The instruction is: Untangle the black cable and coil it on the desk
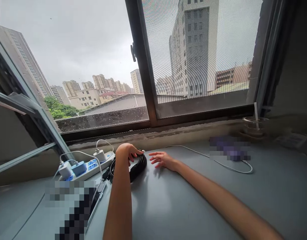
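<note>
A coil of black cable (139,169) rests on the grey tabletop near the window. My left hand (128,152) bends over the top of this coil, its fingers curled down into the loop and closed on the cable; the wrist and forearm cover part of the coil's left side. Just right of the coil, my right hand (163,160) hovers low over the table with fingers spread, holding nothing. A small gap separates its fingertips from the cable.
To the left lies a white power strip (90,168) with several plugged-in chargers and white cables. A phone (97,196) lies in front of it, partly blurred out. Rightward are a white cable (193,150), a blurred purple item (230,150) and a lidded cup with straw (254,126).
</note>
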A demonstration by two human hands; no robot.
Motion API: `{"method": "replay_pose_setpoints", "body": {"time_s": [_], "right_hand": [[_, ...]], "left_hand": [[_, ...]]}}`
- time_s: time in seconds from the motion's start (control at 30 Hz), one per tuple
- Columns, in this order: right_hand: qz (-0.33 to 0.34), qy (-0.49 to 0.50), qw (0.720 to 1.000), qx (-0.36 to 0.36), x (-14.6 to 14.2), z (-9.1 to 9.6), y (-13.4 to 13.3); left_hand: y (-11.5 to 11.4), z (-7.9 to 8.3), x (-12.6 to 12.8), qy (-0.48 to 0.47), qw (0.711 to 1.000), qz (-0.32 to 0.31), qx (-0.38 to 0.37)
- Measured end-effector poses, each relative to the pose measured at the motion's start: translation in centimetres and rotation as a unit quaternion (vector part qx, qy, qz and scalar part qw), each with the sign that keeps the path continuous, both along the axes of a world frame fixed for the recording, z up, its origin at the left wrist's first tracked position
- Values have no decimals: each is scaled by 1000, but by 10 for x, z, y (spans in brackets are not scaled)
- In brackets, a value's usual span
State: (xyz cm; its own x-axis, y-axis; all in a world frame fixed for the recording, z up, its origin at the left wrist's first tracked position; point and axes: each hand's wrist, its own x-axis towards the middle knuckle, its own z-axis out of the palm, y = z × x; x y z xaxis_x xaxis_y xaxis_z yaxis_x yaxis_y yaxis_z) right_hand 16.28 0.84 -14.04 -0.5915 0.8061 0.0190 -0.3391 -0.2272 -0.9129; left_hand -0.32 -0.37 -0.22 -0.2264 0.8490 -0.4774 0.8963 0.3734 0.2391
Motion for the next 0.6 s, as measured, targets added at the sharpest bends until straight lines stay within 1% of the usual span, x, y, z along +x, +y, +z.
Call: {"method": "replay_pose_setpoints", "body": {"time_s": [0.1, 0.2, 0.3, 0.4, 0.5, 0.6], "right_hand": [[-25, 39, 998, -29, 3, 0, -1], [-40, 61, 996, -60, 6, 2, -4], [-47, 75, 993, -77, 6, 4, -5], [-52, 82, 992, -81, 6, 4, -6], [-55, 80, 992, -82, 5, 4, -5], [-54, 79, 992, -81, 4, 4, -6]], "left_hand": [[-2, -4, 4, 11, 1000, -7, -22], [3, -10, 14, 41, 999, -22, -29], [10, -19, 23, 80, 996, -30, -10], [12, -24, 24, 99, 994, -38, 22], [8, -20, 18, 86, 994, -42, 59], [3, -7, 7, 54, 991, -29, 123]]}}
